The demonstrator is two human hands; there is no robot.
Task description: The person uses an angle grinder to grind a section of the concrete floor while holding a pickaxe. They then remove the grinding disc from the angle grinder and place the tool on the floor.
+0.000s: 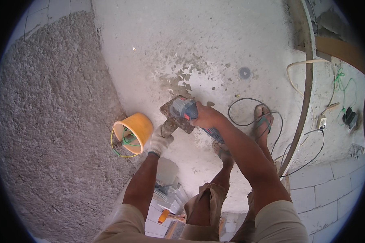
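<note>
Power tool, blue and grey, has its head just left of the bare right hand, whose fingers are closed round the body. Further left, the gloved left hand is curled round a dusty stub beside a squarish plate; whether plate and tool are joined, I cannot tell. Good handling would want both grips firm and the gloved fingers clear of the plate's edge. The looped cord, right of the right hand, is best led away from the foot beside it.
</note>
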